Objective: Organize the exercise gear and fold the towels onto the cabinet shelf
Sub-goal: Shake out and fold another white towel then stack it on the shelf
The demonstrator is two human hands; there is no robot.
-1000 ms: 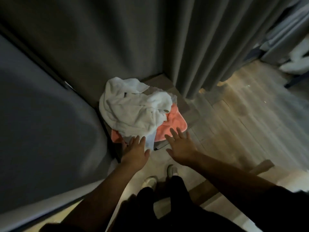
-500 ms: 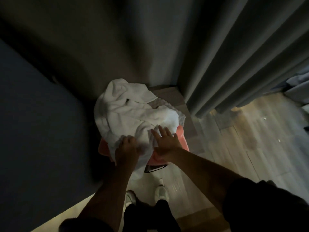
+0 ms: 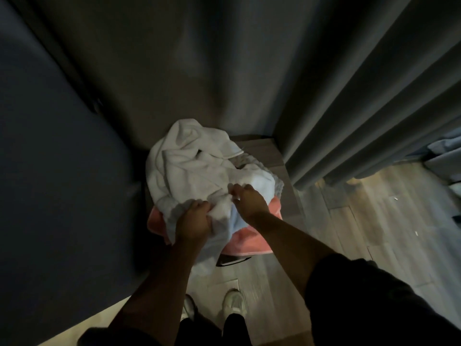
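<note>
A crumpled white towel [image 3: 189, 168] lies heaped on a low wooden cabinet top [image 3: 264, 148] in a dim corner. Under it a pink towel [image 3: 249, 239] sticks out at the front and at the left. A grey knobbly cloth [image 3: 279, 183] shows at the heap's right edge. My left hand [image 3: 193, 221] is closed on the white towel's near edge. My right hand [image 3: 248, 198] pinches the same towel a little farther right, fingers curled into the fabric. Part of the white towel hangs down over the cabinet's front.
A dark wall panel [image 3: 50, 171] stands close on the left. Grey curtains [image 3: 361, 96] hang at the right, down to a wooden floor [image 3: 374, 233]. My shoes [image 3: 232, 302] stand just in front of the cabinet. Pale fabric [image 3: 444, 156] lies at the far right.
Both hands went from hovering open in front of the heap to resting on it, and now their fingers have closed on the white towel. The view has moved closer.
</note>
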